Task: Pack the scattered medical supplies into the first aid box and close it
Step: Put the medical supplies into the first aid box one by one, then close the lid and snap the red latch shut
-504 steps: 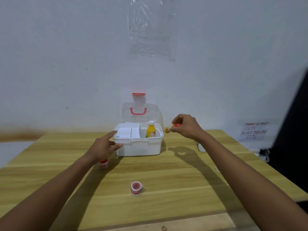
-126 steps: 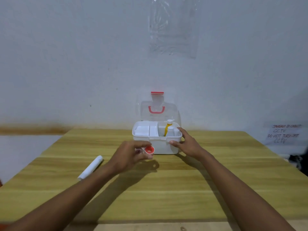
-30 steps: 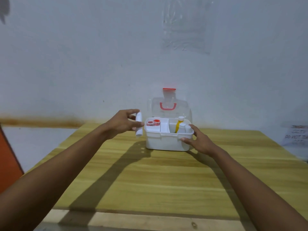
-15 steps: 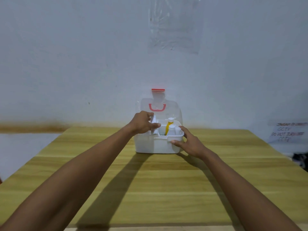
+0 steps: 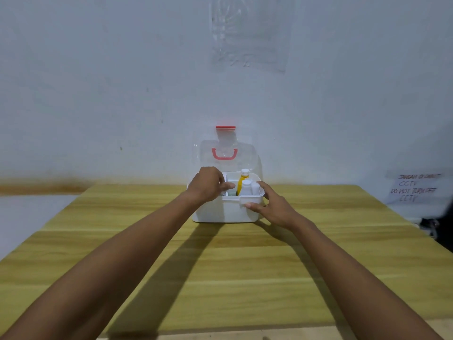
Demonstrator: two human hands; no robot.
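Note:
The white first aid box (image 5: 220,212) stands at the table's far middle. Its clear lid (image 5: 245,155) is upright, with a red handle (image 5: 224,155) and a red latch (image 5: 225,128). A yellow bottle (image 5: 242,179) and a white bottle (image 5: 245,188) stand in the right side. My left hand (image 5: 207,184) reaches down into the left side with its fingers curled around the white tube, which they almost wholly hide. My right hand (image 5: 272,207) grips the box's front right corner, thumb on the front wall.
The wooden table (image 5: 220,278) ends at a white wall just behind the box. A handwritten paper sign (image 5: 414,187) hangs at the right. A clear plastic sheet (image 5: 250,33) is stuck on the wall above.
My left hand carried the white tube from the left over the box and has lowered it into the left side. My right hand has kept its hold on the box corner.

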